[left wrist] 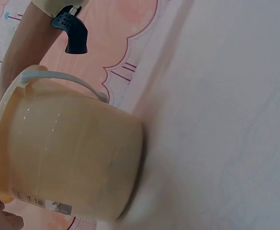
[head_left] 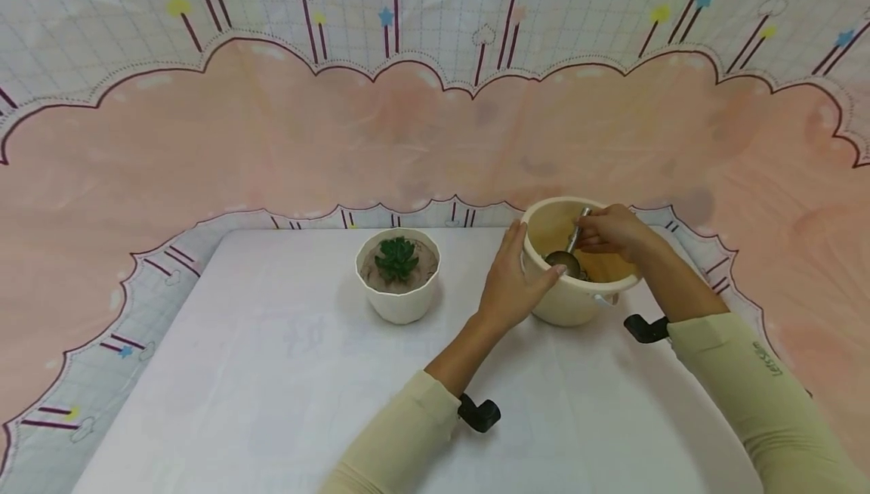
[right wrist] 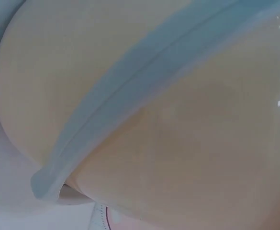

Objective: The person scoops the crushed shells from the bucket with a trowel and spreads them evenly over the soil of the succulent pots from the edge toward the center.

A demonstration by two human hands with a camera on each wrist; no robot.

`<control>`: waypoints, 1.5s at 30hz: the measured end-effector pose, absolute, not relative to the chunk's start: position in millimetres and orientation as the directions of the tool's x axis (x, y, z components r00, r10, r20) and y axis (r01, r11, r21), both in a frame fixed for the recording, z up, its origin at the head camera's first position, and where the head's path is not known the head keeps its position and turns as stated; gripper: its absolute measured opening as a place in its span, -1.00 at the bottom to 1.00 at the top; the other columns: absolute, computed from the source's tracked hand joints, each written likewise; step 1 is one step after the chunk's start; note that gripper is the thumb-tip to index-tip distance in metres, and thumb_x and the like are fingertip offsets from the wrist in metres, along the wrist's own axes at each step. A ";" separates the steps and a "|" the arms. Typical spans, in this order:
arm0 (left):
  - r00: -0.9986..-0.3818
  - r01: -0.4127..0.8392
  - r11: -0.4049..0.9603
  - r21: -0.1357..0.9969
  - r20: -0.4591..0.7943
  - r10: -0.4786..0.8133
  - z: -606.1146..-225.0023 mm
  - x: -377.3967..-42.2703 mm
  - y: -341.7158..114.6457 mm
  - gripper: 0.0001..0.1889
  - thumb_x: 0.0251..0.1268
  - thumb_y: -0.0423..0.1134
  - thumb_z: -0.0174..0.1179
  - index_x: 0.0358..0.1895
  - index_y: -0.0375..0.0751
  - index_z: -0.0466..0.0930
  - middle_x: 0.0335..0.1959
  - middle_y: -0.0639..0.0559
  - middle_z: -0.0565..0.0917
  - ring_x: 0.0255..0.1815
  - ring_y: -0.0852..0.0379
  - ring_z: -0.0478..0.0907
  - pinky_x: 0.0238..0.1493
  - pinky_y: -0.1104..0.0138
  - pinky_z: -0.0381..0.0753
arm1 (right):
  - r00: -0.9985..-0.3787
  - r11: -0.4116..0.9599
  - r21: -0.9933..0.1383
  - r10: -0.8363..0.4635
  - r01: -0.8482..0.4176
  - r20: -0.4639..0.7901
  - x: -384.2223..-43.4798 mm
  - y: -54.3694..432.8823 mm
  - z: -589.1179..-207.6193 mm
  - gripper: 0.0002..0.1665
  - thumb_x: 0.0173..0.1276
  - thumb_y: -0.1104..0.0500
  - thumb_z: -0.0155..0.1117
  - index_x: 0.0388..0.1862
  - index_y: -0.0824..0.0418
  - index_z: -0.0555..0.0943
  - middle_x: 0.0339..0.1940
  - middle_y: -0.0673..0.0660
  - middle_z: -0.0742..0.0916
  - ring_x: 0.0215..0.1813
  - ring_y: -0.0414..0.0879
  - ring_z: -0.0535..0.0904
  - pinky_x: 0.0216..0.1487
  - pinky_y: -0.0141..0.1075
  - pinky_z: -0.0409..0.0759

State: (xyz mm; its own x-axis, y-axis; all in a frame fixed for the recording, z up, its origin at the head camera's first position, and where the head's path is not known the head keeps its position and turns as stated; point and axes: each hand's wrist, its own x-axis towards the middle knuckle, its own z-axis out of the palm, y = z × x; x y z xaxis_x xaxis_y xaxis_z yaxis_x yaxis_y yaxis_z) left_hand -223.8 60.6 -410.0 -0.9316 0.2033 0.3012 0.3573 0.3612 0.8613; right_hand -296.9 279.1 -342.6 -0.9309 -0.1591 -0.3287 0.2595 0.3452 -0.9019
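Note:
A cream plastic bucket stands at the right of the white table. My left hand grips its rim on the left, with the thumb over the near edge. In my right hand is the handle of a metal ladle, whose round bowl is down inside the bucket. Some dark material shows beside the bowl, too small to make out. The left wrist view shows the bucket's side and fingertips at its rim. Close up in the right wrist view, the bucket's pale carrying handle hangs across its wall; the right hand is out of that view.
Left of the bucket is a white faceted pot holding a green succulent in sandy soil. The white table runs up to a pink patterned backdrop. Black wrist mounts project beneath both forearms.

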 end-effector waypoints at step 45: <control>-0.923 0.377 0.344 0.860 0.318 0.216 -413.4 -225.5 59.4 0.01 0.37 0.08 0.42 0.69 -0.25 0.04 0.72 -0.03 0.03 0.68 0.05 0.04 0.59 0.12 0.13 | -0.941 0.769 -0.635 0.157 -0.074 0.300 -254.4 279.0 -336.7 -0.57 0.66 0.09 0.20 -0.07 0.50 0.71 -0.23 0.46 0.78 -0.49 -0.24 0.59 -0.55 -0.40 0.48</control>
